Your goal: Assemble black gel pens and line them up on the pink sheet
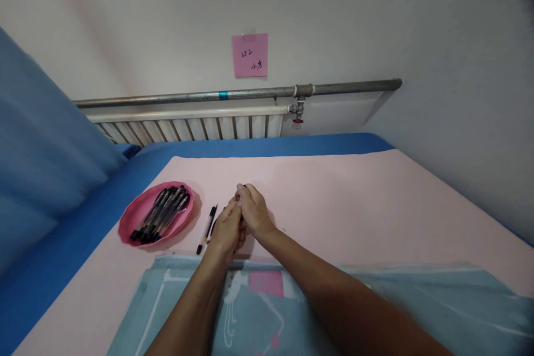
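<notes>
My left hand (226, 229) and my right hand (255, 210) are pressed together above the pink table mat (334, 206), fingers closed. A small dark bit shows at the right fingertips and another between the palms; the rest of what they hold is hidden. Just left of them lies a gel pen (206, 229) with a clear barrel and black ends, its bare tip pointing away from me. Beside it, another dark, thin item (213, 227) is partly covered by my left hand. Further left, a pink scalloped dish (125, 225) holds several black-capped clear pens (162, 214).
A light-blue patterned cloth (175, 289) covers the near edge, under my forearms. Blue covering (267, 147) borders the mat. A blue curtain (50, 150) hangs at left. Behind are a white radiator (208, 127), a metal pipe (175, 99) and a pink note (250, 55).
</notes>
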`<state>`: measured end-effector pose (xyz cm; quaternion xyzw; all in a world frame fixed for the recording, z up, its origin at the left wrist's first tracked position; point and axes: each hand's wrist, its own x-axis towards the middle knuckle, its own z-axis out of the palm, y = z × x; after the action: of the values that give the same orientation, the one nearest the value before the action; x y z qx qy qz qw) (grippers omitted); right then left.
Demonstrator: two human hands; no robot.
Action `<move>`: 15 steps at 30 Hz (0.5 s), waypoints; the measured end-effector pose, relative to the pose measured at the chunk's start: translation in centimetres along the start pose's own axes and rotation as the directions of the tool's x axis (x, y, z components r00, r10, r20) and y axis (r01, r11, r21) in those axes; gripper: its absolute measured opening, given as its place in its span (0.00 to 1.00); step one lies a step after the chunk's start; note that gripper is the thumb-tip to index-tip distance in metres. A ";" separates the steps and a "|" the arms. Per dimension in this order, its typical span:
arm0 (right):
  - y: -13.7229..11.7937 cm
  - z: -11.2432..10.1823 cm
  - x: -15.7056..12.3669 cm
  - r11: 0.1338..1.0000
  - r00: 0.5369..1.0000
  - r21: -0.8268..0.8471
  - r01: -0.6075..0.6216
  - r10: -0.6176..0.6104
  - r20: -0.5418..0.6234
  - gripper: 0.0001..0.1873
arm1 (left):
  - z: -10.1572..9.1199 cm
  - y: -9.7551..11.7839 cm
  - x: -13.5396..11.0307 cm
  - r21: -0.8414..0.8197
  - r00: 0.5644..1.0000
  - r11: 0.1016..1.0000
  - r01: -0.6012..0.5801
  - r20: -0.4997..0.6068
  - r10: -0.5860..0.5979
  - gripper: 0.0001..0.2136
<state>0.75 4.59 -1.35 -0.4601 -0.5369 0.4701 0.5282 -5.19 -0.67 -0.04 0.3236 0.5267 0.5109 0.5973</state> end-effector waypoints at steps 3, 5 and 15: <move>0.0 0.0 0.2 0.998 1.000 0.057 -0.016 0.016 0.001 0.14 | 0.1 0.1 0.0 0.034 1.000 0.999 0.009 0.014 -0.009 0.13; -0.3 -0.3 0.7 0.985 0.998 0.164 -0.056 0.056 0.005 0.13 | 0.2 0.0 0.0 0.084 1.000 0.996 0.003 0.019 -0.004 0.12; -1.1 -3.6 3.5 0.941 0.986 0.294 -0.165 0.166 0.023 0.06 | -0.5 0.5 0.1 0.165 0.991 0.980 -0.108 -0.059 0.119 0.13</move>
<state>4.27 8.02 0.18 -0.4204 -0.4197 0.5871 0.5500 -5.82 -0.53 0.32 0.3829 0.5671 0.5106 0.5207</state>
